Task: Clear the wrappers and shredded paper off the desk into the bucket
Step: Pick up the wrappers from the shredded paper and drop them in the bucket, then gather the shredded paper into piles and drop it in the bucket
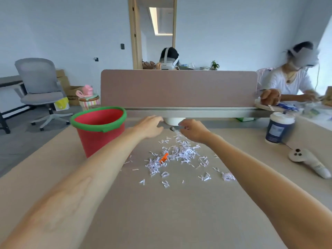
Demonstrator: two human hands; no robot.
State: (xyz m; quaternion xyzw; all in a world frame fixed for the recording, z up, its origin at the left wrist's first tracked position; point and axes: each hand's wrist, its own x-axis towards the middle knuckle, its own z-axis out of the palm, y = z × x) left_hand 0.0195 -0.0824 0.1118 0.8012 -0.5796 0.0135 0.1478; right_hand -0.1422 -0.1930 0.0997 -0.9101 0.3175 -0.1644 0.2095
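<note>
The right hand (195,131) pinches a small wrapper (175,129); the left hand (150,127) hovers, fingers loosely apart. Shredded paper (179,155) litters the desk (161,212) beside the red bucket (99,128)

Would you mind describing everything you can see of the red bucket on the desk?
The bucket is red with a thick green rim, plastic by the look of it, tapering toward its base. It stands upright on the tan desk, at the left, just left of the shredded paper. A small green lug projects from the rim at the near side. The visible inside wall is bare; its bottom is hidden. The left forearm crosses in front of its lower right side; whether they touch is unclear.
</note>
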